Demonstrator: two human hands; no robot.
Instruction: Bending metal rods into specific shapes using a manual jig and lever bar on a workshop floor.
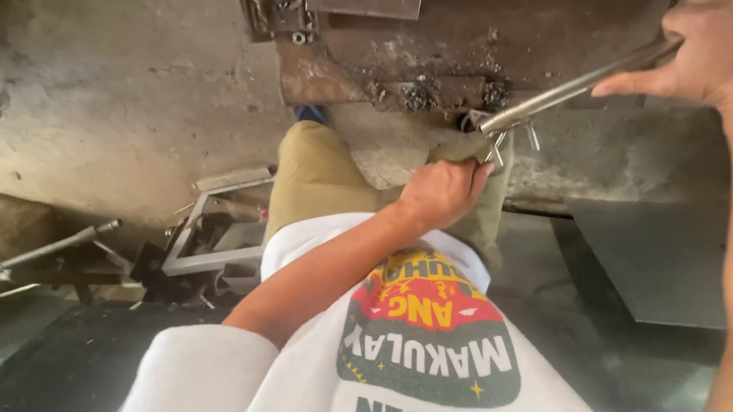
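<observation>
While the person looks down over a white printed shirt [421,371], the right hand [730,50] curls its fingers around the upper end of a long silver metal rod [577,87], thumb laid along it. The rod's long axis slants down from that hand toward the left hand [443,192], ending in small welded prongs [503,137] just above it. The left hand, nearer the prongs, keeps its fingers bunched beneath the rod's lower end, seemingly pinching a prong. Beyond the rod's tip sits a rusty steel machine plate [404,52].

Rusty machine plate [460,50] close above hands
</observation>
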